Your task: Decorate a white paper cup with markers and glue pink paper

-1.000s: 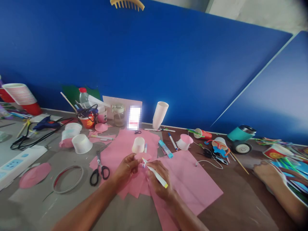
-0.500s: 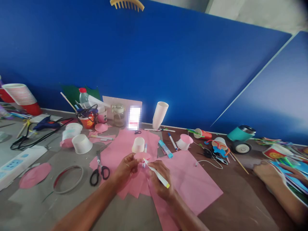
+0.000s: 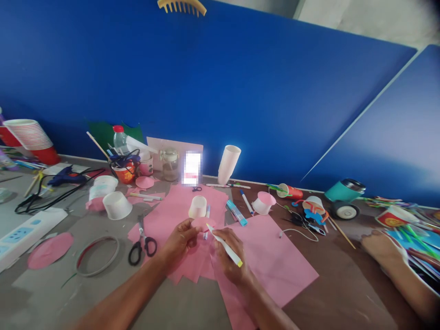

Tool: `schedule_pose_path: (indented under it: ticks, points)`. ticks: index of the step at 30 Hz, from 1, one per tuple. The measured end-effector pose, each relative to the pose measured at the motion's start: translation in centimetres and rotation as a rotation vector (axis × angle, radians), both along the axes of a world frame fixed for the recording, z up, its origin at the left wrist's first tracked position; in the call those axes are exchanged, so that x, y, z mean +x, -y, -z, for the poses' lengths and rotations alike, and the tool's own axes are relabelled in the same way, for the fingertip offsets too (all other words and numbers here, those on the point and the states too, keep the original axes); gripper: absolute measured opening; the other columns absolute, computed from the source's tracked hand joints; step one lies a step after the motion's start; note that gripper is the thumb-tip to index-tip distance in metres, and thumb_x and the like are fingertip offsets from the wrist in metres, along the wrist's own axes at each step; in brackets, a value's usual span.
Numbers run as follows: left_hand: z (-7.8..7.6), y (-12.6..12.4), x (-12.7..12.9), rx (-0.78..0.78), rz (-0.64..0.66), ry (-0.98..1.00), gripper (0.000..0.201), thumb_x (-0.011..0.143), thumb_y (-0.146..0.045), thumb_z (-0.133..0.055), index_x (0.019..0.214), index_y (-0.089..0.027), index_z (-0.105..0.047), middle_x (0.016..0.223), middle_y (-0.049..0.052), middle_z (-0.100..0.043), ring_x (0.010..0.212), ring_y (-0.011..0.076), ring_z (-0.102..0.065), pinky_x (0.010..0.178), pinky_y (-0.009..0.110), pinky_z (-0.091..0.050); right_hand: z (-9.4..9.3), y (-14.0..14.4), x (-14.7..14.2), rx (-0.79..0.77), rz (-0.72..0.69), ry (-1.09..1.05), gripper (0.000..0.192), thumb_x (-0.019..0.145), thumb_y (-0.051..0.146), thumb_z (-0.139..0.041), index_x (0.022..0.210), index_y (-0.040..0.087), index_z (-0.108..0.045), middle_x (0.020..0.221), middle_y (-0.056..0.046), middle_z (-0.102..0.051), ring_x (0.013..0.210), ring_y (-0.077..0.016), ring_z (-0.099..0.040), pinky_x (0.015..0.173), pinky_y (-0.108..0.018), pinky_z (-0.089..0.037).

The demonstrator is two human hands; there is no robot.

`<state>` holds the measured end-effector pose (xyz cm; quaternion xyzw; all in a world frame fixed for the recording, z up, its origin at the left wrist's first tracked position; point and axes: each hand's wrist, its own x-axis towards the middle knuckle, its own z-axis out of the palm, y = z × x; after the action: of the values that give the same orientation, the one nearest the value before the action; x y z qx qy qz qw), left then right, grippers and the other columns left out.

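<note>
1. Centre of the frame, low down: the left hand (image 3: 180,239) pinches a small round pink paper disc (image 3: 202,224) by its near edge, fingers closed on it, and it appears lifted just off the sheets, seemingly so the rim stays steady for marking.
2. The right hand (image 3: 228,256) is clenched around a slim white marker with a yellow end cap (image 3: 224,245), held like a pencil. Its tip points up and left and meets the disc, while the yellow cap trails toward the lower right.
3. Under both hands lie overlapping pink paper sheets (image 3: 275,261), spreading toward the lower right, a soft working surface and likely the stock the disc came from.
4. Just above the disc stands an upturned small white paper cup (image 3: 198,206), close by, its round mouth about matching the disc.
5. Left of the hands, black-handled scissors (image 3: 142,243) lie shut on the grey tabletop (image 3: 103,293), within easy reach, and a thin ring hoop (image 3: 96,255) rests further left.
6. A blue glue stick (image 3: 236,212) lies just right of the cup, parked beside the sheets.
7. At the right edge of the frame, another person's hand (image 3: 378,245) rests on colourful printed sheets (image 3: 415,240), well apart from this work.
</note>
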<state>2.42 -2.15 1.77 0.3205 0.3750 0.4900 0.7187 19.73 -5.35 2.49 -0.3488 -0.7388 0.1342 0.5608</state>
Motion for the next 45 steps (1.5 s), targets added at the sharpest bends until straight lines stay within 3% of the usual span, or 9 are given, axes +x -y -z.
schedule_pose_path:
  ticks: [34,37,39,42,45]
  points:
    - [-0.3,0.1,0.1,0.020,-0.045,-0.002,0.028,0.063,-0.030,-0.084,0.067,-0.015,-0.061,0.050,-0.008,-0.044,0.042,0.0026,-0.029,0.043,0.021,-0.018,0.2,0.4,-0.2,-0.027,-0.029,-0.006,0.028,0.085,0.013,-0.054,0.108,0.025,-0.066,0.089,-0.006,-0.072,0.080,-0.0232,-0.067,0.069,-0.037,-0.055]
    - [-0.1,0.0,0.0,0.019,-0.036,-0.012,0.028,0.064,-0.031,-0.084,0.069,-0.015,-0.062,0.049,-0.008,-0.044,0.042,0.0030,-0.030,0.043,0.021,-0.018,0.5,0.5,0.0,-0.012,0.032,-0.079,0.028,0.089,0.016,-0.051,0.112,0.025,-0.065,0.089,-0.006,-0.070,0.077,-0.0218,-0.066,0.066,-0.035,-0.054]
    - [0.1,0.0,-0.1,0.004,-0.017,-0.008,0.028,0.065,-0.031,-0.084,0.069,-0.015,-0.061,0.049,-0.008,-0.043,0.043,0.0031,-0.030,0.044,0.021,-0.019,1.0,0.2,0.2,-0.078,0.130,-0.173,0.029,0.094,0.022,-0.048,0.119,0.025,-0.062,0.092,-0.006,-0.069,0.070,-0.0185,-0.064,0.061,-0.032,-0.053]
    - [0.2,0.0,-0.1,-0.027,0.003,0.022,0.030,0.065,-0.030,-0.083,0.068,-0.016,-0.057,0.050,-0.009,-0.042,0.044,0.0030,-0.030,0.044,0.020,-0.019,1.7,-0.5,0.2,-0.313,0.173,-0.374,0.034,0.099,0.034,-0.042,0.130,0.025,-0.054,0.092,-0.003,-0.066,0.045,-0.0083,-0.048,0.046,-0.025,-0.046]
    - [-0.1,0.1,-0.1,-0.045,0.005,0.039,0.033,0.065,-0.027,-0.083,0.068,-0.017,-0.053,0.051,-0.009,-0.042,0.044,0.0034,-0.031,0.045,0.020,-0.019,1.9,-1.4,0.1,-0.447,0.175,-0.508,0.037,0.097,0.043,-0.046,0.126,0.024,-0.057,0.095,-0.003,-0.067,0.041,-0.0047,-0.045,0.051,-0.026,-0.050]
